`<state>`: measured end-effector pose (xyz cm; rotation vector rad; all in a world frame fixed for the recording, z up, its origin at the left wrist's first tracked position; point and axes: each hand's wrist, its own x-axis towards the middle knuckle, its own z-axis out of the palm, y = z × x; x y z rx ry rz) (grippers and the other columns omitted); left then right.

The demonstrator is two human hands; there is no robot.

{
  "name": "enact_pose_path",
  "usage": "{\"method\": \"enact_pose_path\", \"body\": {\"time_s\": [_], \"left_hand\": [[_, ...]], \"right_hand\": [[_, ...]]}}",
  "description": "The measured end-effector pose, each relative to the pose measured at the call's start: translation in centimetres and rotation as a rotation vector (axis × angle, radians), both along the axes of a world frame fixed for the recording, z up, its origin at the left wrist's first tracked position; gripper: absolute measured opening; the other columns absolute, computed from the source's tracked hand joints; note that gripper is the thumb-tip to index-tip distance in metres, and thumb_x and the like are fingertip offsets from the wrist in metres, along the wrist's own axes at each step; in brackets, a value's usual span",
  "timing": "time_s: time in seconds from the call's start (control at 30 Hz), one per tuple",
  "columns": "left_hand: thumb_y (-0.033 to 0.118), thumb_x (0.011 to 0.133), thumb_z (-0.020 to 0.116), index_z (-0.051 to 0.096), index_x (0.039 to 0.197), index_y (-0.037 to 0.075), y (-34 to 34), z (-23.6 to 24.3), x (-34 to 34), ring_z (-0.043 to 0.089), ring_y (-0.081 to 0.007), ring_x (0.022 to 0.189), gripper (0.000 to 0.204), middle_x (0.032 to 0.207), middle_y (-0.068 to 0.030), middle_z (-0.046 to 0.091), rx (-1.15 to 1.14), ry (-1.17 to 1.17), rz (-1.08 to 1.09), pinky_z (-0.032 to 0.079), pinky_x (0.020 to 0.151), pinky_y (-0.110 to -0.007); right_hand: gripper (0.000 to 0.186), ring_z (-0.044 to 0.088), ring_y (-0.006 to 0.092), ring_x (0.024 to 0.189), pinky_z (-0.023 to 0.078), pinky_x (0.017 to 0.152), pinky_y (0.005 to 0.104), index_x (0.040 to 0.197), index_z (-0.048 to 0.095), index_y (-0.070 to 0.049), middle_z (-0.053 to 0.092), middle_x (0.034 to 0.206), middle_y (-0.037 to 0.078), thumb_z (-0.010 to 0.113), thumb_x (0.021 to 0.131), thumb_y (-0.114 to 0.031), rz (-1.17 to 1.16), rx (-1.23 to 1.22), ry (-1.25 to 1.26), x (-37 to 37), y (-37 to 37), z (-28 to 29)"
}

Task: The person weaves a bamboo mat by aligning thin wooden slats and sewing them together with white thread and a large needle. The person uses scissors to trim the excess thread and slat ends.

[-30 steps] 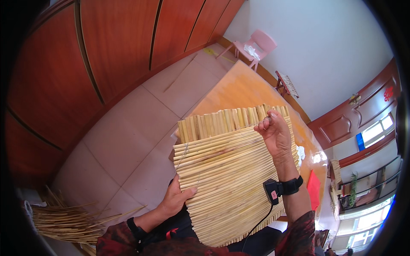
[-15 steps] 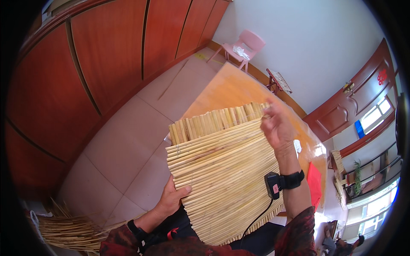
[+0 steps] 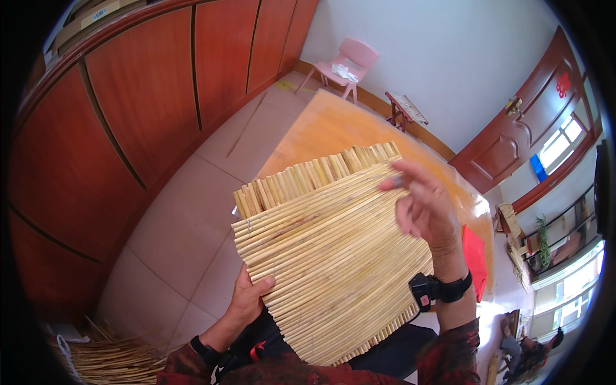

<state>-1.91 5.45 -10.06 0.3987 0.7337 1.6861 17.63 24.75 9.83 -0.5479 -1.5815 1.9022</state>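
Observation:
A mat of pale yellow reed stalks [image 3: 340,250], bound side by side, slants across my lap and over the table's near end. At its far end a strip of short cut stalks [image 3: 314,178] stands out beyond the long ones. My left hand [image 3: 250,296] grips the mat's left edge, thumb on top and fingers hidden underneath. Above the mat's right far part, my right hand [image 3: 427,205] hovers with its fingers apart and bent, slightly blurred. A small grey patch shows near one of its fingertips; what it is I cannot make out.
An orange-brown table [image 3: 340,125] extends beyond the mat, with a red item [image 3: 475,263] at its right. A pile of loose reeds [image 3: 115,362] lies at lower left. Red-brown cabinets [image 3: 144,70] line the left; a pink chair [image 3: 353,61] and folding stool [image 3: 405,110] stand by the wall.
My right hand has come away from the mat's far right corner, moving right and nearer to me, its fingers spreading. My left hand keeps its hold on the edge. The view has shifted slightly.

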Motion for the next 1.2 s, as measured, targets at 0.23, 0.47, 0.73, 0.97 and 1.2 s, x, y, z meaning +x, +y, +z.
{"method": "enact_pose_path", "body": {"time_s": [0.23,0.47,0.73,0.97,1.2], "left_hand": [[0.000,0.078,0.058,0.032,0.129,0.003,0.2,-0.5,0.2,0.047,-0.0202,0.114,0.058,0.123,-0.0101,0.047,-0.051,0.022,0.022,0.038,0.097,-0.035],[0.001,0.077,0.060,0.042,0.123,0.000,0.3,1.7,-0.7,0.056,-0.0214,0.103,0.049,0.115,-0.0113,0.054,-0.143,-0.031,-0.042,0.046,0.090,-0.035],[0.005,0.080,0.059,0.043,0.123,0.000,1.0,1.2,-0.3,0.056,-0.0257,0.103,0.047,0.117,-0.0136,0.053,-0.157,0.032,-0.009,0.047,0.089,-0.038],[0.000,0.078,0.057,0.046,0.119,0.000,0.8,6.4,0.7,0.057,-0.0224,0.100,0.042,0.112,-0.0117,0.057,0.064,0.194,0.153,0.046,0.089,-0.035],[-0.001,0.077,0.059,0.054,0.108,0.000,-0.7,14.7,-2.4,0.059,-0.0169,0.092,0.032,0.103,-0.0089,0.060,0.467,0.454,0.365,0.045,0.085,-0.031]], "right_hand": [[0.031,0.057,0.0165,0.048,0.044,0.042,0.0238,0.117,0.048,0.001,0.059,0.079,0.009,0.050,0.089,-0.014,-0.158,0.297,0.706,3.7,-0.8,3.0],[0.027,0.059,0.0182,0.055,0.047,0.050,0.0261,0.109,0.052,0.001,0.056,0.064,0.006,0.051,0.091,-0.019,0.044,0.414,0.430,8.9,-4.7,3.9],[0.026,0.060,0.0167,0.084,0.047,0.078,0.0265,0.106,0.058,0.003,0.062,0.089,0.011,0.057,0.084,-0.011,-0.493,0.632,-0.623,14.6,-6.6,2.5],[0.028,0.057,0.0116,0.089,0.046,0.077,0.0240,0.112,0.057,-0.001,0.059,0.101,0.007,0.055,0.088,-0.015,-0.594,0.526,-0.624,17.3,-7.3,-0.2],[0.034,0.058,0.0152,0.095,0.047,0.075,0.0235,0.118,0.052,0.000,0.056,0.106,0.009,0.053,0.090,-0.019,-0.514,0.382,-0.385,14.9,-9.7,0.9]]}}
